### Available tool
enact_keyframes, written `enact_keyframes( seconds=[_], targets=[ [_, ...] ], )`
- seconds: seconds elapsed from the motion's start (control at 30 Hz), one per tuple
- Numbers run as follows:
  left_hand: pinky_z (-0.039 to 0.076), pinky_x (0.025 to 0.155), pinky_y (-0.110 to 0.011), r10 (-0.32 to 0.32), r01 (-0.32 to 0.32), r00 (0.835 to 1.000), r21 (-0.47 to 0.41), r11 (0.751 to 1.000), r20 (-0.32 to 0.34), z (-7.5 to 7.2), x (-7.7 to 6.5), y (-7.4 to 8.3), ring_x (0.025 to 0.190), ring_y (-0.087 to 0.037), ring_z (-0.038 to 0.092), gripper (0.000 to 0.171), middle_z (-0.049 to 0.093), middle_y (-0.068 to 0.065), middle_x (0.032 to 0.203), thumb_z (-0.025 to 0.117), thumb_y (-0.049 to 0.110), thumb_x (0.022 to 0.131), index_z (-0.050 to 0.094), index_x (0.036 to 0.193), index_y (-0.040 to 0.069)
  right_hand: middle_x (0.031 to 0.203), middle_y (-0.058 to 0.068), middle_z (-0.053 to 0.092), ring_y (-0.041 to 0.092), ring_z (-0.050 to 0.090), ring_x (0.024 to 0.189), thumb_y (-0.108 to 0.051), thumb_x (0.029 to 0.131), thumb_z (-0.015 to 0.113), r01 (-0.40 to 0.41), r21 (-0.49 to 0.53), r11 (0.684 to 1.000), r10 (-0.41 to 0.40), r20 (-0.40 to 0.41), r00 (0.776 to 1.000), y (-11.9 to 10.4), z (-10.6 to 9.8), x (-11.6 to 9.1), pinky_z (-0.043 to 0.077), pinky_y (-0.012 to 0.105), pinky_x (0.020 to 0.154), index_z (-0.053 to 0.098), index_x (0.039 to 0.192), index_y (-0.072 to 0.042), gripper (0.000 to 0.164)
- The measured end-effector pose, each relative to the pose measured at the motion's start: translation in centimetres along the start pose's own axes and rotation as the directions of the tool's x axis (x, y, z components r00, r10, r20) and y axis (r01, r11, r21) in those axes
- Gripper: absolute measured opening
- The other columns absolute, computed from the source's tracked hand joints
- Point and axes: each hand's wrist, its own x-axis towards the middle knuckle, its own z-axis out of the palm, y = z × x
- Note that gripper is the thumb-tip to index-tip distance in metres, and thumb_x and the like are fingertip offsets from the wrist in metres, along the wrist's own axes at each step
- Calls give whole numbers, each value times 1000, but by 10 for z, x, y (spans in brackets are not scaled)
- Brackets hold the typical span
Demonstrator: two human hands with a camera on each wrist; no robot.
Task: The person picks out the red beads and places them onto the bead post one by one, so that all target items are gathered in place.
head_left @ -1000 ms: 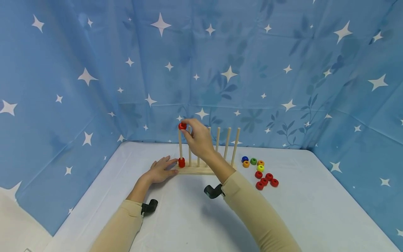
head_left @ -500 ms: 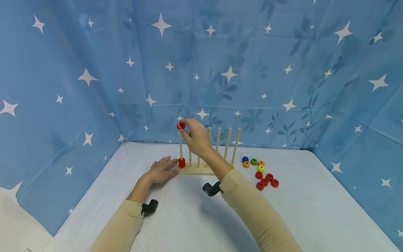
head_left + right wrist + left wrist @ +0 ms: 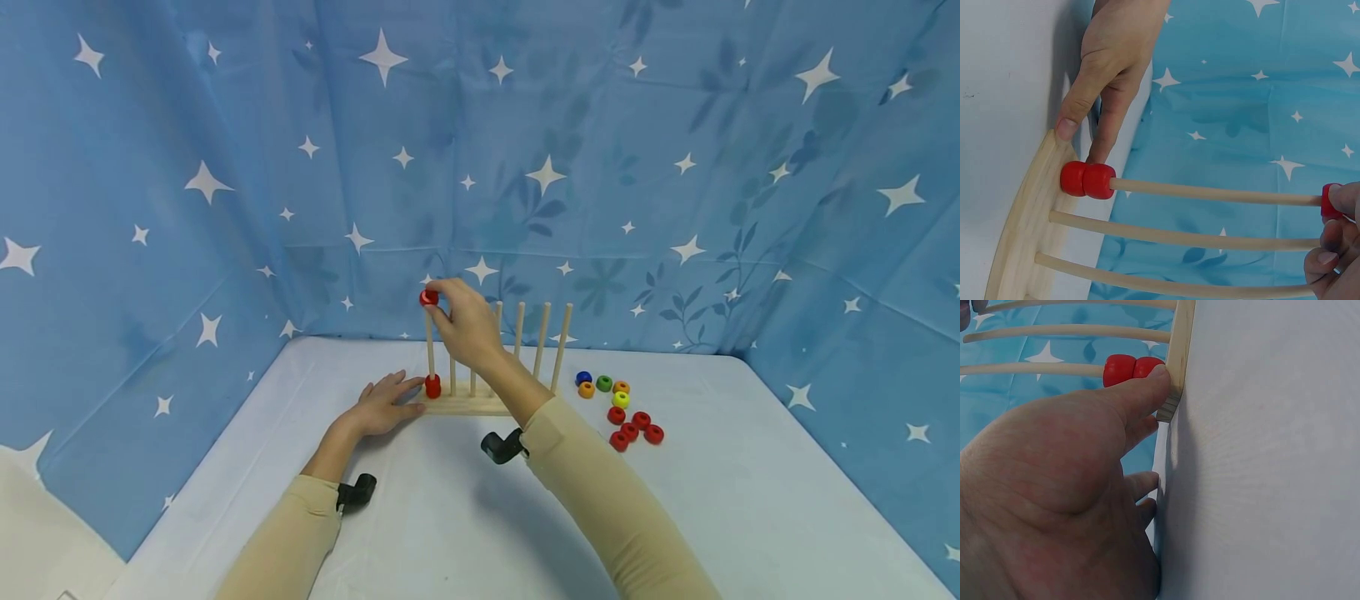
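Observation:
My right hand [image 3: 471, 327] pinches a red bead [image 3: 428, 298] between thumb and fingers at the top end of the leftmost peg [image 3: 1216, 192]. Two red beads [image 3: 1087, 180] sit stacked at the foot of that same peg. The pegs rise from a wooden base [image 3: 465, 407]. At the base's left end rests my left hand [image 3: 381, 407], its fingers extended; in the left wrist view its thumb [image 3: 1144, 394] touches the base beside the stacked beads. Part of the base and some pegs are hidden behind my right hand and forearm.
Right of the rack lie loose beads: a blue bead [image 3: 583, 378], a green bead [image 3: 604, 383], orange ones, a yellow bead [image 3: 621, 400] and several red beads [image 3: 629, 432]. A blue star-patterned curtain [image 3: 480, 167] hangs behind the white table [image 3: 750, 500].
My right hand has shifted slightly left with the red bead, bringing it over the top of the leftmost peg. The left hand stays in place at the base.

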Motion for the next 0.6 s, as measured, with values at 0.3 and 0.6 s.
enact_keyframes(
  seconds=[0.3,0.6],
  targets=[
    [2,124,-72,1,-1,1000,13,1000,-1,0,1,-1,159,-49,12,63,22,-26,171,59,43,105,43,161,17,128,4,71,23,70,96,-22,103,68,-13,-21,1000,13,10,1000,-1,0,3,58,37,78,70,125,-13,24],
    [1,123,-74,25,-25,1000,4,1000,-1,1,0,-1,158,-52,12,66,21,-29,169,59,45,105,42,161,16,128,4,71,22,71,106,-22,104,67,-17,-22,1000,17,18,1000,0,0,3,59,39,82,70,126,-12,25]
  ],
)
